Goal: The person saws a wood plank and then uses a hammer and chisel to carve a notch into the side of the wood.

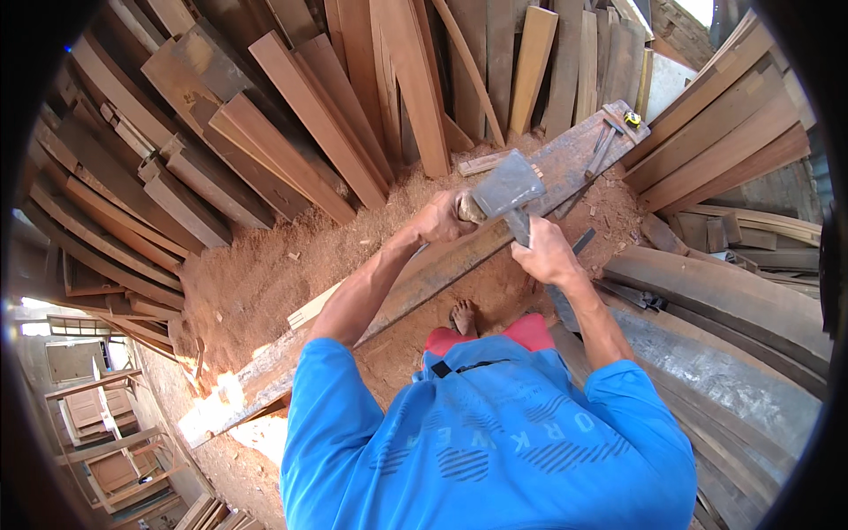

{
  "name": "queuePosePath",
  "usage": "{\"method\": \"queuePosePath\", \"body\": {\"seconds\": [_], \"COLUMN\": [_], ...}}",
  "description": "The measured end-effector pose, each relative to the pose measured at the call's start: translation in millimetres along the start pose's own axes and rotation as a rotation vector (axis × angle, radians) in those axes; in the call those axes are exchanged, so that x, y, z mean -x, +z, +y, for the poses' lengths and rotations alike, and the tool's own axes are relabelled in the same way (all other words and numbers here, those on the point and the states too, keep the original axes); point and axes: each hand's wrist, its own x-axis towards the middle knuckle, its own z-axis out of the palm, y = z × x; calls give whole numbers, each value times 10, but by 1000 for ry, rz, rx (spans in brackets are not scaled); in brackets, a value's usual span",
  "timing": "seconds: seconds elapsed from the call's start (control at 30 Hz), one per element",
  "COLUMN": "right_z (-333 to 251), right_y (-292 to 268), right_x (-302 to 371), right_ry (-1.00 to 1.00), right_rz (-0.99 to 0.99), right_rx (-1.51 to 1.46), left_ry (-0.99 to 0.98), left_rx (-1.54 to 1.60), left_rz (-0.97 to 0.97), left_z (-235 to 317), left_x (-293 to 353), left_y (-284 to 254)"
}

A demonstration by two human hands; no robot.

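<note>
My right hand [545, 252] is closed round the dark handle of a mallet. Its grey, block-shaped mallet head [509, 183] stands above the bench plank, just right of my left hand. My left hand [441, 217] is closed on a pale brown, round-ended piece [470, 208] beside the mallet head; its kind is unclear, and the rest of it is hidden. Under both hands a long piece of timber [433, 267] lies along the weathered bench plank [570, 159]. Close to my right hand a dark, narrow bar [584, 240] sticks out.
A hammer [602, 148] and a yellow tape measure [632, 119] lie on the bench's far right end. Many boards [318, 106] lean along the back. Reddish sawdust [265, 274] covers the floor. Large timbers [715, 291] are stacked at the right, beside my bare foot [463, 316].
</note>
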Motion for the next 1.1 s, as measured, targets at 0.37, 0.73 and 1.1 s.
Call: {"method": "queuePosePath", "body": {"seconds": [0.37,0.73,1.1], "right_z": [596,721,928], "right_y": [394,754,843], "right_x": [-937,-1053,-1089], "right_ry": [-266,-81,-110], "right_rz": [331,-109,-69], "right_rx": [202,242,139], "left_ry": [-11,-242,-844], "left_rx": [210,440,-743], "left_rz": [139,496,-83], "left_z": [33,493,-528], "left_x": [454,1628,2020], "left_y": [-83,-1226,-428]}}
